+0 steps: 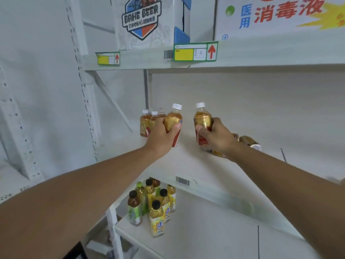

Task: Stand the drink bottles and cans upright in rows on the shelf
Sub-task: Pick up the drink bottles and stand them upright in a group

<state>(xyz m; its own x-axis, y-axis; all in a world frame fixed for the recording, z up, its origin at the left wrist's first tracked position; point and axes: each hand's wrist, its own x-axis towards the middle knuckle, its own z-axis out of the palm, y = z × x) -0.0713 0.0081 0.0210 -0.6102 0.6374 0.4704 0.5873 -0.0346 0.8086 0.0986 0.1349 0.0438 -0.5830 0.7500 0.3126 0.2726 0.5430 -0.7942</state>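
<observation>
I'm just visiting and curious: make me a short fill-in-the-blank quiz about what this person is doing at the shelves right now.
1. Each hand grips one bottle, and both bottles have ____ caps: the left hand and the right hand.
2. The standing bottles on the middle shelf are on the ____ hand's side.
3. The gold can behind the right hand is lying on its ____.
4. The bottles on the lower shelf mostly have ____ caps.

Missing words: white; left; side; black
</observation>
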